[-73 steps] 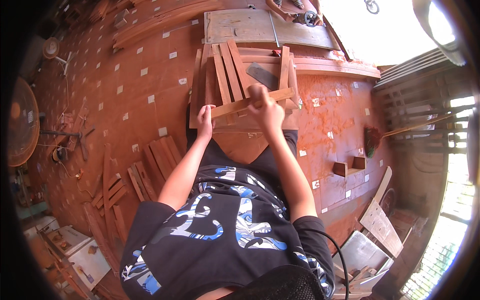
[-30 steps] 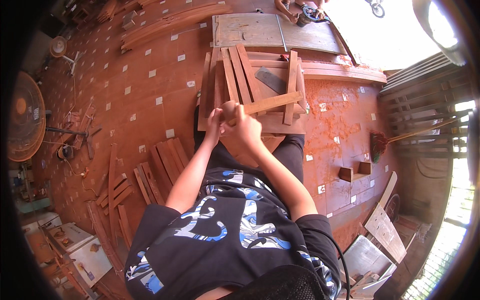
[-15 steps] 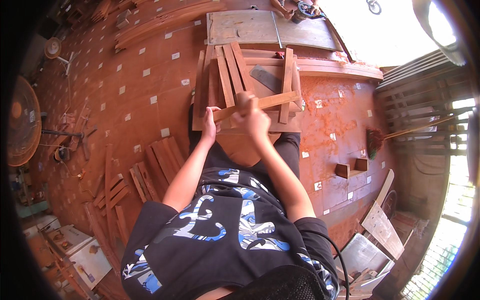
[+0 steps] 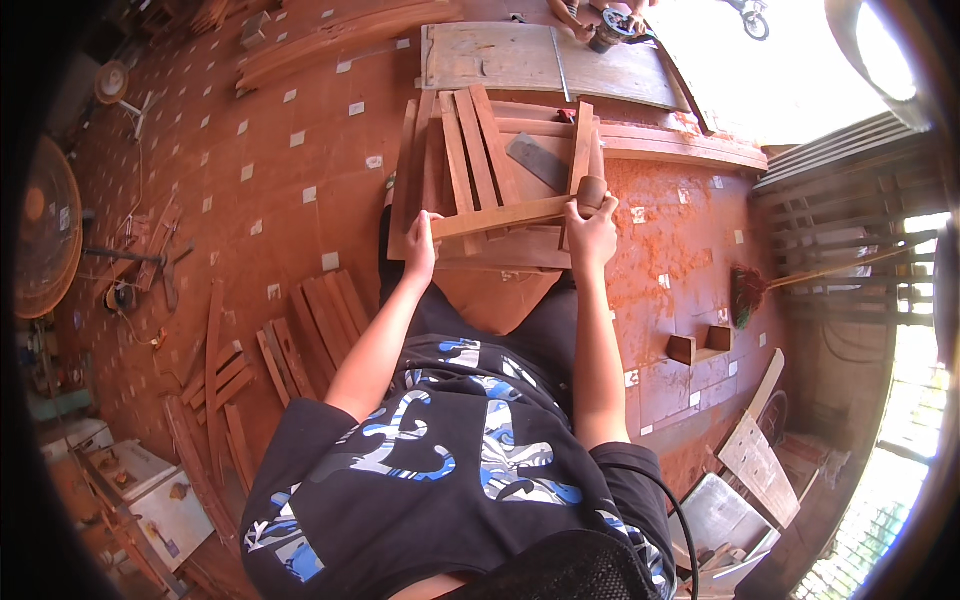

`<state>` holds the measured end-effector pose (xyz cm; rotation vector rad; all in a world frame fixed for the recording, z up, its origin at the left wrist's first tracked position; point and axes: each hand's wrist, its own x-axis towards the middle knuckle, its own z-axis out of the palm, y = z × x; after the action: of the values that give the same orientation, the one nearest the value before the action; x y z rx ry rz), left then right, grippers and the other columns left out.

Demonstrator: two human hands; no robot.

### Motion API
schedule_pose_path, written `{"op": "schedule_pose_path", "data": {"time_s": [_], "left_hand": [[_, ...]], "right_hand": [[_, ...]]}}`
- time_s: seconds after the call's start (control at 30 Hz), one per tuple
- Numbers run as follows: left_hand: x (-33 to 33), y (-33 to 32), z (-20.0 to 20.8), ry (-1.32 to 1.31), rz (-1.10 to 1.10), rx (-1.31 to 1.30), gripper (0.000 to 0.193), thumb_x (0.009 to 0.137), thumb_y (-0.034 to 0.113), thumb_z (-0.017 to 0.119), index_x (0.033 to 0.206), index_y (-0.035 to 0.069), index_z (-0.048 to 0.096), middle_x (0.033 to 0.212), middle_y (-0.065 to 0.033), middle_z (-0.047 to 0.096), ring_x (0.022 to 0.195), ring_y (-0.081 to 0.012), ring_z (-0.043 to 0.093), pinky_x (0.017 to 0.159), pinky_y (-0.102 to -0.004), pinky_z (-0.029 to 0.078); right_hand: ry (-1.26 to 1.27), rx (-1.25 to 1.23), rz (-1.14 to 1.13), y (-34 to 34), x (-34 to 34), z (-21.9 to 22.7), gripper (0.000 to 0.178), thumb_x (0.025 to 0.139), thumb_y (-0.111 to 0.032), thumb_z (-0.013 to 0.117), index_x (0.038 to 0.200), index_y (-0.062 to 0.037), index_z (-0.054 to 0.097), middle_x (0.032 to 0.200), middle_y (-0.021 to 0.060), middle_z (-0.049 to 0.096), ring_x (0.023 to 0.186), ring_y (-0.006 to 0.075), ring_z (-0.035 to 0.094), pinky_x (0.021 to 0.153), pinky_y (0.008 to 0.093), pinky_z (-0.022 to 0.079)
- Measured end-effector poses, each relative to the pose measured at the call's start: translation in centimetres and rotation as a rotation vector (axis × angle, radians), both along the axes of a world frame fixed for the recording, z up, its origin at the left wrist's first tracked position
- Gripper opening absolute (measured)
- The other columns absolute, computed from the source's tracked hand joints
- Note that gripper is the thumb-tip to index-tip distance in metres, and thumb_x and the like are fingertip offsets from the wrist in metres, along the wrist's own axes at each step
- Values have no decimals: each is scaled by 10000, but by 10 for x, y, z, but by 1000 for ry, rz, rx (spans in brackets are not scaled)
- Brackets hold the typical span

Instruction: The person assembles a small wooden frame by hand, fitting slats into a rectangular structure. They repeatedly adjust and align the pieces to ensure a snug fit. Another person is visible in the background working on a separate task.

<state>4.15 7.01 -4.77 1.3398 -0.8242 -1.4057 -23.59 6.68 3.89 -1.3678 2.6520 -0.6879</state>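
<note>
My left hand is closed on the left end of a narrow wooden strip, which lies crosswise in front of me above a low board stand. My right hand grips a small brown rounded piece at the strip's right end; it looks like folded sandpaper or a sanding block, but I cannot tell which. Beyond the strip, several loose wooden slats lean side by side on the stand. A flat grey plate lies to their right, beside another upright-lying slat.
Planks lie on the tiled floor at my left, near a round fan. Reddish shavings cover the floor at right, with a broom and a small wooden bracket. Another person's hand works at a far board.
My right hand has slid the brown piece rightward along the strip, from near its middle to its right end. My left hand stays on the left end.
</note>
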Motion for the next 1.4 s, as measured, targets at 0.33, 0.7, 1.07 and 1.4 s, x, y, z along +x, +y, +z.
{"op": "schedule_pose_path", "data": {"time_s": [0.33,0.7,1.07,1.4], "left_hand": [[4,3,-18,212,-8,-40,604,1068,584,329,1206,61,599,998,-47,650,880,-139,641,776,-296,520],[5,-6,-31,-131,85,-115,463,1082,504,382,927,138,621,632,82,453,458,-18,338,406,-210,237],[1,-12,-46,-97,102,-91,530,1083,535,313,939,119,609,673,34,482,544,-61,395,494,-237,303],[7,-5,-21,-130,85,-71,502,1081,518,363,931,120,630,745,40,558,549,-39,435,464,-221,327]], "right_hand": [[-116,-8,724,33,159,-17,816,813,-477,714,1434,-46,409,780,187,692,657,361,711,570,475,565],[-59,49,24,-9,1,6,671,843,-541,674,1325,-136,442,911,233,720,833,429,721,733,522,573],[-49,-33,459,17,90,-24,805,805,-451,739,1443,-70,429,789,175,698,672,357,712,608,467,576],[-75,59,231,15,45,0,693,793,-519,740,1314,-160,458,888,232,717,823,417,723,692,515,578]]}}
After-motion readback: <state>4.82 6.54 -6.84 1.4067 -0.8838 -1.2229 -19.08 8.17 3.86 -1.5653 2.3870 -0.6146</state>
